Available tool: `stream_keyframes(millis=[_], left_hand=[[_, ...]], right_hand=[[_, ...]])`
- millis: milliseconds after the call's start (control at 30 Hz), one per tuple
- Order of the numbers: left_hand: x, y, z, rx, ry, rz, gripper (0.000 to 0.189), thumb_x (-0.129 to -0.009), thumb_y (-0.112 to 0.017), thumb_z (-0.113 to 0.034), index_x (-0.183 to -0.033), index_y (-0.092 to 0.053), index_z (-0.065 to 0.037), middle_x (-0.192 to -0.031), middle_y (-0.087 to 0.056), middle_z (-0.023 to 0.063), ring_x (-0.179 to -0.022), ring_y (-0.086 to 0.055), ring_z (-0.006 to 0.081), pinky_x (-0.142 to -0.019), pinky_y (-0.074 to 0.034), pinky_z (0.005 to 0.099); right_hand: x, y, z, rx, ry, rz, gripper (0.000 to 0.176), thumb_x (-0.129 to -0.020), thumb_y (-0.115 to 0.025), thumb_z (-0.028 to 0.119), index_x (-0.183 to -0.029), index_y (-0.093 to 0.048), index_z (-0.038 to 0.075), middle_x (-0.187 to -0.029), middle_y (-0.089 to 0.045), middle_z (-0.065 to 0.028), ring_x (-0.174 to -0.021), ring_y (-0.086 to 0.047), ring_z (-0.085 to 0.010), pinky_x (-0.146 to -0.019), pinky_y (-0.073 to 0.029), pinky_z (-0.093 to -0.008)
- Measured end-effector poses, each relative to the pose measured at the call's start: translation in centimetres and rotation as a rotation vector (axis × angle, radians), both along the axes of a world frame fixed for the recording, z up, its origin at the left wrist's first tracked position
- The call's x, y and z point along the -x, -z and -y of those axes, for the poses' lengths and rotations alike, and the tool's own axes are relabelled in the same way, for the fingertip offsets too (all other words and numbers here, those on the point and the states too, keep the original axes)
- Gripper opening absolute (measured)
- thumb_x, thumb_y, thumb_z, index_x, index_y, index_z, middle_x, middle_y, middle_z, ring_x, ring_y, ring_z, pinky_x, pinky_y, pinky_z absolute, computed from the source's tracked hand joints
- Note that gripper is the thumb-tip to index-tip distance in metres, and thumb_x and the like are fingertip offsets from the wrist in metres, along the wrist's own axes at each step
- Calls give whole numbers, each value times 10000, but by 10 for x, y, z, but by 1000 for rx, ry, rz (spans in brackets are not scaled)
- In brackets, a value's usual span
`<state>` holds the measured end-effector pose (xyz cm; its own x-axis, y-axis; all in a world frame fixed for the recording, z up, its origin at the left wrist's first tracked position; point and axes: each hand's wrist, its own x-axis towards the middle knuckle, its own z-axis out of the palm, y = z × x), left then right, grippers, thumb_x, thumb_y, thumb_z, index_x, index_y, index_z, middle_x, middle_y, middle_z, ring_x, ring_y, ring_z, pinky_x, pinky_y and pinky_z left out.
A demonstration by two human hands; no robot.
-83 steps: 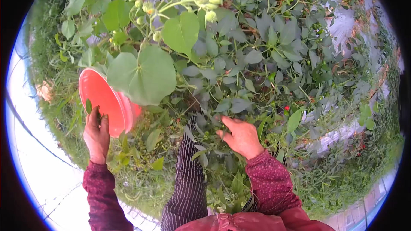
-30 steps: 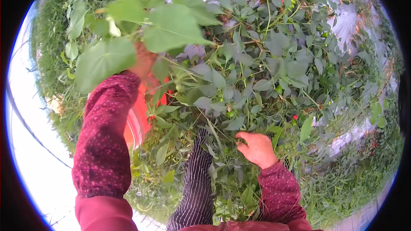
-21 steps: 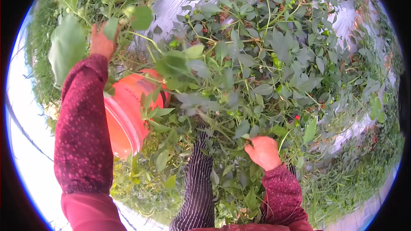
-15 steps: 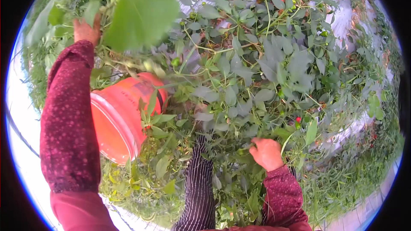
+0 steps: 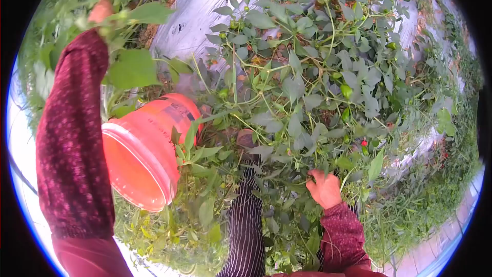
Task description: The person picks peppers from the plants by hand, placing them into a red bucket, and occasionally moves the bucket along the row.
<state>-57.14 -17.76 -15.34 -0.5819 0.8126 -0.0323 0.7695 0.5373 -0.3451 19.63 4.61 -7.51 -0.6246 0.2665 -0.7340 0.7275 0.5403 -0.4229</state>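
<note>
My left hand (image 5: pixel 101 11) reaches far out among large leaves at the upper left, partly covered by foliage and blurred, so its fingers cannot be made out. Low in the pepper plants (image 5: pixel 287 87), my right hand (image 5: pixel 325 189) has its fingers curled together at some leaves; what they hold, if anything, is hidden. A red-orange bucket (image 5: pixel 148 149) lies tipped on its side under my left forearm, its mouth toward the lower left. Green peppers (image 5: pixel 346 91) hang among the leaves, and a small red one (image 5: pixel 364 143) shows above and right of my right hand.
Pale plastic sheeting (image 5: pixel 187 25) covers ground behind the plants. My striped trouser leg (image 5: pixel 245 220) stands among the stems, with a shoe (image 5: pixel 246 137) beyond it. Grass (image 5: pixel 410 225) grows at the lower right, and leafy stems lean beside the bucket.
My left hand has moved farther up and away. The big leaf near it has swung left and down, uncovering sheeting. My right hand has shifted slightly right and down in view.
</note>
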Motion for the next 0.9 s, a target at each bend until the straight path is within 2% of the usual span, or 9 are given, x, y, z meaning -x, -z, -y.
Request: stream_keyframes(millis=[33, 100, 267, 400, 467, 500, 633, 800, 900], left_hand=[[-30, 13, -25, 108, -96, -2, 473, -816, -521, -124, -1256, -447, 31, -1029, -597, 248, -939, -595, 356, -801, -476, 427], [-125, 14, -104, 149, -278, 145, 338, -868, -520, -172, -1150, -565, 9, -1006, -640, 123, -899, -620, 238, -825, -496, 397], [-207, 19, -108, 193, -213, 318, 314, -879, -498, -181, -1127, -590, -11, -1038, -633, 132, -947, -610, 259, -853, -489, 387], [-232, 24, -105, 200, -163, 441, 303, -887, -481, -187, -1110, -609, -27, -1061, -628, 139, -982, -602, 275, -874, -484, 380], [-226, 19, -99, 824, 364, 134, 320, -841, -544, -161, -1130, -611, -40, -1037, -629, 174, -934, -621, 266, -776, -489, 325], [-225, 8, -101, 819, 355, 132, 320, -841, -544, -161, -1130, -611, -40, -1037, -629, 174, -934, -621, 266, -776, -489, 325], [-218, -33, -85, 722, 276, 225, 318, -839, -548, -161, -1126, -612, -41, -1019, -632, 172, -913, -625, 265, -766, -492, 325], [-240, -75, -113, 633, 180, 336, 315, -837, -552, -162, -1122, -613, -42, -996, -637, 171, -887, -629, 264, -753, -495, 324], [-236, -79, -100, 600, 148, 412, 314, -836, -555, -162, -1119, -614, -43, -982, -639, 170, -871, -631, 263, -745, -497, 324]], right_hand=[[0, 1, 1, -4, -2, 6, 266, -736, -583, 215, -953, -630, 68, -745, -630, -177, -676, -618, -339, -616, -494, -435], [0, -1, 3, 8, 27, -24, 280, -720, -586, 169, -983, -632, 84, -773, -634, -177, -696, -621, -342, -644, -502, -428], [4, -11, -2, 116, 186, -81, 320, -732, -618, 126, -1052, -625, 103, -817, -639, -159, -730, -626, -318, -674, -512, -395], [6, -36, -16, 218, 266, -91, 412, -734, -642, 59, -1142, -592, 88, -818, -639, -135, -722, -623, -269, -657, -514, -347], [34, -70, -36, 122, 79, -102, 434, -722, -640, 27, -1150, -588, 78, -818, -641, -129, -718, -625, -256, -655, -512, -335], [53, -94, -47, 37, -98, -103, 457, -710, -638, -4, -1158, -584, 68, -819, -643, -123, -714, -627, -243, -654, -510, -323], [147, -155, -100, -143, 139, -408, 375, -709, -610, -34, -1074, -607, 51, -860, -651, -131, -787, -650, -251, -693, -513, -316], [278, -34, -98, -133, -72, -625, 317, -775, -576, 179, -1043, -593, 11, -983, -639, -168, -911, -615, -342, -790, -494, -382], [323, 42, -65, -93, -334, 78, 308, -795, -579, 207, -1040, -620, 24, -1017, -640, -171, -971, -603, -337, -831, -485, -420]])
